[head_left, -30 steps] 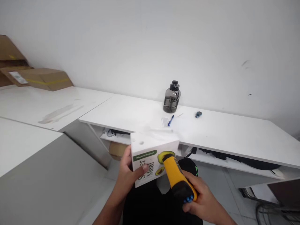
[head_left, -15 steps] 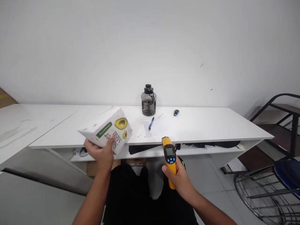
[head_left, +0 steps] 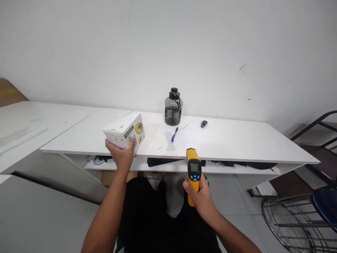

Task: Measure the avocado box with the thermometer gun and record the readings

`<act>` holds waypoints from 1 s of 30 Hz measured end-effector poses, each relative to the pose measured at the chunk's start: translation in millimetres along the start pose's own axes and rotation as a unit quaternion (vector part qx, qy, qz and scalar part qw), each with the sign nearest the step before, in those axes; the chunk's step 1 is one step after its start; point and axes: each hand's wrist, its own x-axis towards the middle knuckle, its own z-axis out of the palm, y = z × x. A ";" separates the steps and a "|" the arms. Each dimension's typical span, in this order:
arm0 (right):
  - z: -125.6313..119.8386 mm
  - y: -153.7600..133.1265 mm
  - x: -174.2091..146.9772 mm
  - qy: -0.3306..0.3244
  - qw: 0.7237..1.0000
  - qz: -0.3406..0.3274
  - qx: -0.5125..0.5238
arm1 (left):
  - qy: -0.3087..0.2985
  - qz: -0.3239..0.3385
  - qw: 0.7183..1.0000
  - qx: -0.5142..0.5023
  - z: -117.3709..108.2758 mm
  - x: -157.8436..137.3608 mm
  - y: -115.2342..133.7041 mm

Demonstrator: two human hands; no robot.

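My left hand [head_left: 122, 153] grips a white carton [head_left: 123, 127] with avocado pictures, its thumb on the printed side. The carton is tilted at the front edge of the white desk [head_left: 237, 144]; whether it touches the top I cannot tell. In front of my lap, my right hand [head_left: 201, 193] is wrapped round the handle of a yellow infrared thermometer [head_left: 194, 158]. Its small grey screen and blue buttons face me. Past it on the desk lie a blue pen [head_left: 174, 135] and a printed paper [head_left: 168, 141].
A dark see-through water jug [head_left: 173, 109], partly filled, stands by the wall. To its right lies a small dark blue item [head_left: 204, 123]. Cables and black things lie on the shelf [head_left: 142, 165] under the desktop. A metal-framed stool [head_left: 292, 218] stands at right.
The carton has turned and moved away from me toward the desk, showing more of its end. The thermometer stays in my right hand, nearly unmoved. The view has shifted slightly.
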 end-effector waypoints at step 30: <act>-115.6 18.3 233.7 0.258 0.703 0.029 -0.663 | -0.091 -0.081 0.960 0.252 37.6 74.1 13.0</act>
